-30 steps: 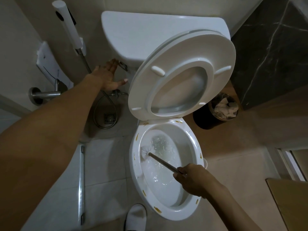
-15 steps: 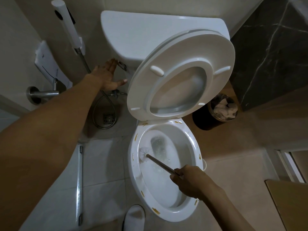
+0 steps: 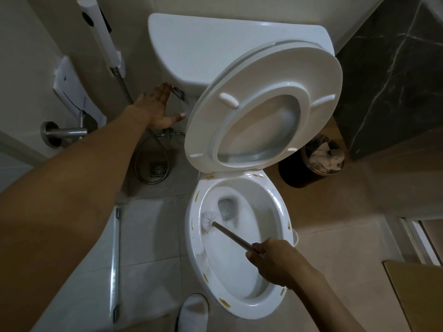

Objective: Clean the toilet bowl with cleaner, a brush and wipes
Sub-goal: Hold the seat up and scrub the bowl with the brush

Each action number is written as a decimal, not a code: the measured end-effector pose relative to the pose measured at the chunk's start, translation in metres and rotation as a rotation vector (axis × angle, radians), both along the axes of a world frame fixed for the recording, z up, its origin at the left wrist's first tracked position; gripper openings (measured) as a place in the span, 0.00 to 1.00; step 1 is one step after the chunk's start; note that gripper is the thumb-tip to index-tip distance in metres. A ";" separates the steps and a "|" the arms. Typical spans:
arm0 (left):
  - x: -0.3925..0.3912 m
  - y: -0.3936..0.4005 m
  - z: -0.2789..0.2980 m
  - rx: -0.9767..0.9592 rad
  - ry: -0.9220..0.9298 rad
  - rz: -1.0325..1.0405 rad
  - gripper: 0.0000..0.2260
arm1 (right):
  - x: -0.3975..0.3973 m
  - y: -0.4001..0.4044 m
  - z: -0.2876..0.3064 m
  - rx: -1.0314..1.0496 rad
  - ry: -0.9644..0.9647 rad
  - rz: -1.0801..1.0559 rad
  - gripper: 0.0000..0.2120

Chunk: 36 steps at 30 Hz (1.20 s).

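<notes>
Brush [image 3: 208, 220] head in bowl [image 3: 275, 202], handle in right hand [image 3: 273, 262].

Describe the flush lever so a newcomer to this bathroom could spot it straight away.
Start at the white toilet tank against the back wall, behind the raised seat and lid. Go to the tank's lower corner on the wall-sprayer side, where the open left hand reaches. The flush lever is the small metal piece at those fingertips, the only metal on the white tank.

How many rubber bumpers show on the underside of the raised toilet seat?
4: upper left, upper right, lower left, lower right of the seat ring. None looks hidden.
</notes>
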<state>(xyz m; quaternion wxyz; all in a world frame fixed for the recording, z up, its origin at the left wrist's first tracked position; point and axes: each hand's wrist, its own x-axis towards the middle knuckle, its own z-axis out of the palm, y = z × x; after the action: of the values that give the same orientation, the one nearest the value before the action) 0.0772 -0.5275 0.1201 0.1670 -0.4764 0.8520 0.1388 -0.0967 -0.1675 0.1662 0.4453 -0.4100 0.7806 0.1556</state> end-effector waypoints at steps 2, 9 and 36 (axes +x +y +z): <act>0.000 0.000 0.000 0.002 -0.007 -0.001 0.41 | 0.000 0.000 0.001 -0.003 0.002 0.015 0.20; 0.000 0.000 0.000 -0.008 -0.010 -0.002 0.41 | -0.001 0.001 0.000 -0.007 0.001 0.012 0.20; 0.004 0.008 -0.005 0.029 0.105 0.071 0.38 | -0.002 0.005 -0.001 0.007 0.000 0.052 0.19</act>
<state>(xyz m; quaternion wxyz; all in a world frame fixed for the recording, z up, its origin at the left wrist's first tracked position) 0.0810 -0.5196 0.1146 0.1241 -0.4959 0.8400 0.1819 -0.0991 -0.1626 0.1652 0.4424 -0.4285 0.7693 0.1700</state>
